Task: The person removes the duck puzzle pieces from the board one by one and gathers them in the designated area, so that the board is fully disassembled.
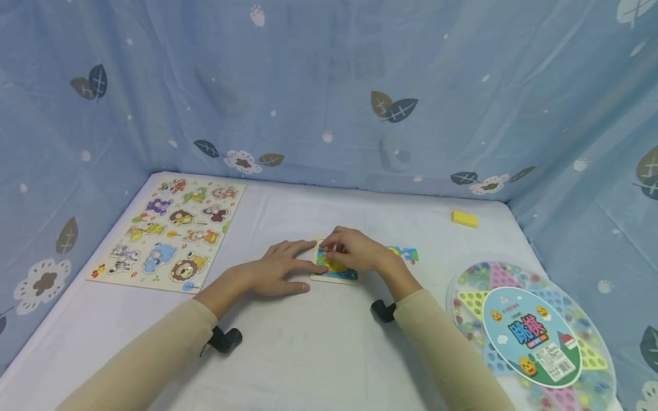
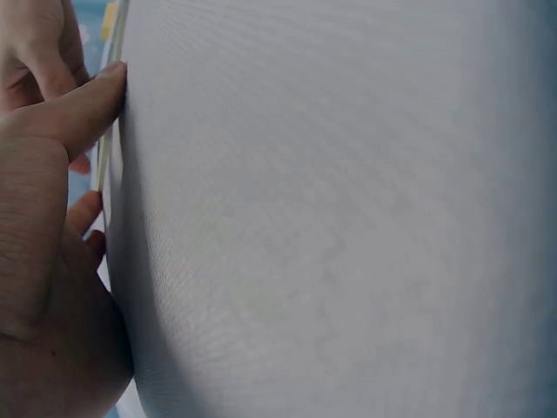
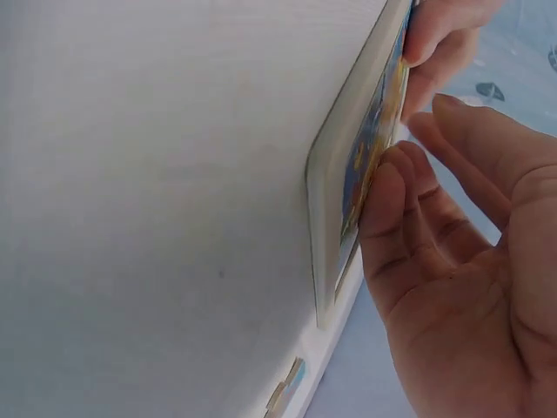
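- Near the middle of the white table (image 1: 308, 342), a small picture puzzle board (image 1: 333, 279) sits between both hands, its pale near edge showing.
- At its left edge, the left hand (image 1: 280, 269) touches with straight, unclenched fingers; the thumb lies spread below them.
- Over the board's face, the right hand (image 1: 357, 251) touches the picture with bent fingertips; whether they grasp a piece I cannot tell.
- Toward the person, a broad stretch of white cloth gives room between the board's near edge and the forearms.
- Leftward, bare cloth separates the left hand from a large animal board (image 1: 169, 240).
- Rightward, room is tighter: joined puzzle pieces (image 1: 409, 254) lie just beside the right hand.
- Well apart, a yellow block (image 1: 464, 218) lies near the far edge, and a round game box (image 1: 532, 337) takes the right side.
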{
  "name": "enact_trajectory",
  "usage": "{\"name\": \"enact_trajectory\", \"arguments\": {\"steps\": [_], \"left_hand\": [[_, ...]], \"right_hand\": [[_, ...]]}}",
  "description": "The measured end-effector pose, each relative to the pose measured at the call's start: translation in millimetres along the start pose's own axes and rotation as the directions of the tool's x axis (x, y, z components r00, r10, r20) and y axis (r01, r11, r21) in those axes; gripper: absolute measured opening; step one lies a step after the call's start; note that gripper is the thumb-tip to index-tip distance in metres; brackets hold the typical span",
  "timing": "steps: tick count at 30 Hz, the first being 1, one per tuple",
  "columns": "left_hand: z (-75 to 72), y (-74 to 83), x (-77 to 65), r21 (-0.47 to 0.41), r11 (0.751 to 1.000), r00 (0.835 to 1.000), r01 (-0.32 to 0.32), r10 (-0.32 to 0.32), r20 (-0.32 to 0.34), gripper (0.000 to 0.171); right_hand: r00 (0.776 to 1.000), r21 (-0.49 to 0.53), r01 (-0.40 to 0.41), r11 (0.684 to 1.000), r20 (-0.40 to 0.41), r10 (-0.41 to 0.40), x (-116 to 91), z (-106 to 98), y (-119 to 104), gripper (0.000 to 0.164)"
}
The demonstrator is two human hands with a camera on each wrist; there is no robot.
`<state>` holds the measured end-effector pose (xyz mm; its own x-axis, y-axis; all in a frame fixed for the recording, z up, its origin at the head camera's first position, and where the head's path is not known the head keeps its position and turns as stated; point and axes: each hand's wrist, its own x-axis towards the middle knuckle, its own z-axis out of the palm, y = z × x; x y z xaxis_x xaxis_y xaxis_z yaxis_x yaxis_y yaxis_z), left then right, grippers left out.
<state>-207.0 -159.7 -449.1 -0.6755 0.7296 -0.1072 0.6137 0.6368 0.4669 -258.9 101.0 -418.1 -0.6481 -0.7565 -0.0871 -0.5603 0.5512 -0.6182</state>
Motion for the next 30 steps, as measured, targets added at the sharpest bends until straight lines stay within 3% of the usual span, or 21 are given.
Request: {"name": "enact_trajectory", "arguments": {"steps": [17, 30], "left_hand": [[-1.2, -0.1, -0.8, -0.013, 1.0, 1.0, 0.006, -0.006, 0.004, 0.048], [-0.6, -0.9, 0.6, 0.001, 1.0, 1.0, 0.003, -0.003, 0.014, 0.048]], "right_hand": [[0.999, -0.052, -0.047, 0.998, 0.02, 0.048, 4.1, 3.6, -5.1, 0.026], [0.998, 0.062, -0.064, 0.996, 0.016, 0.064, -0.6, 4.6, -5.0, 0.029]]}}
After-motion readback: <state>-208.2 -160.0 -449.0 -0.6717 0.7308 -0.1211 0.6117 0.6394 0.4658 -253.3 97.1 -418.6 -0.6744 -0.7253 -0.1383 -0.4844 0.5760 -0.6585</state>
